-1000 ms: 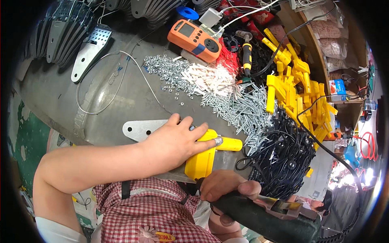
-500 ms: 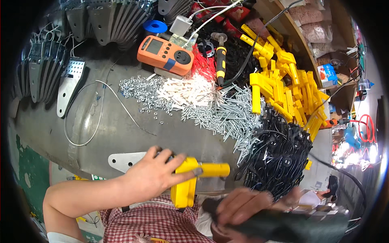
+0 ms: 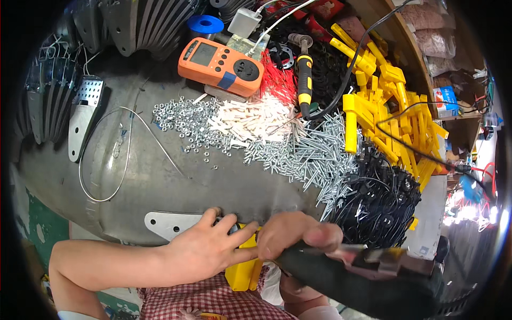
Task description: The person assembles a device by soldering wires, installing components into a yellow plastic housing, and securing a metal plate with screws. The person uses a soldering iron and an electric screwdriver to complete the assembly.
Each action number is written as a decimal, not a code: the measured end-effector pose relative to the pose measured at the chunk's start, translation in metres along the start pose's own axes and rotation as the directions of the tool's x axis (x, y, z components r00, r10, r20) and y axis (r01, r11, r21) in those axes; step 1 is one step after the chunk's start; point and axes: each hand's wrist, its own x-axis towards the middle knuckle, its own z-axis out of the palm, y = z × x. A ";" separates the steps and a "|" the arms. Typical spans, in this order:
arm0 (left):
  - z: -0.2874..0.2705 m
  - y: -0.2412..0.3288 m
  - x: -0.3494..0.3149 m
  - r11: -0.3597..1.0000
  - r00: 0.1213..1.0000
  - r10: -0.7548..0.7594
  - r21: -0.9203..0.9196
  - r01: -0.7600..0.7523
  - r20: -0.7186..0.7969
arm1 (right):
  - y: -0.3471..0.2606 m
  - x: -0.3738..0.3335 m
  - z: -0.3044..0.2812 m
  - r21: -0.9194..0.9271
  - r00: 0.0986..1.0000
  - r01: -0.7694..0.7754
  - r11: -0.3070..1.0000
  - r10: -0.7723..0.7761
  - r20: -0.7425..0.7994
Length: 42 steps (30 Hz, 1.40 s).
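My left hand (image 3: 205, 250) is closed over a yellow plastic housing (image 3: 242, 274) at the near edge of the bench, fingers curled across its top. A flat silver metal plate (image 3: 162, 221) with round holes sticks out to the left from under that hand. Right beside the housing, my right hand (image 3: 290, 234) is closed around the front end of a long dark tool (image 3: 362, 282). Motion smears the tool's rear part, and its tip is hidden behind my fingers, so its exact kind does not show.
Piles of nuts (image 3: 181, 122), white sleeves (image 3: 256, 120), screws (image 3: 304, 154), black corded parts (image 3: 373, 197) and yellow housings (image 3: 394, 122) cover the bench's middle and right. Behind stand an orange meter (image 3: 221, 66) and a yellow-black soldering iron (image 3: 304, 80). Metal plates (image 3: 138, 26) stack at far left.
My right hand has moved left and up with the dark tool, reaching the yellow housing beside my left hand. The left hand still holds the housing, which now shows less of its right-hand tube.
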 end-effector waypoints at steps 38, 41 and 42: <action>-0.010 0.010 0.001 0.850 0.890 -0.448 -0.269 0.453 0.082 | -0.050 -0.108 -0.054 0.470 0.619 0.141 0.872 0.293 -0.729; -0.010 0.008 0.002 0.857 0.898 -0.432 -0.270 0.438 0.084 | -0.044 -0.107 -0.053 0.500 0.683 0.183 0.847 0.257 -0.684; -0.011 0.008 0.001 0.864 0.900 -0.429 -0.254 0.435 0.081 | -0.038 -0.107 -0.054 0.509 0.710 0.238 0.827 0.209 -0.672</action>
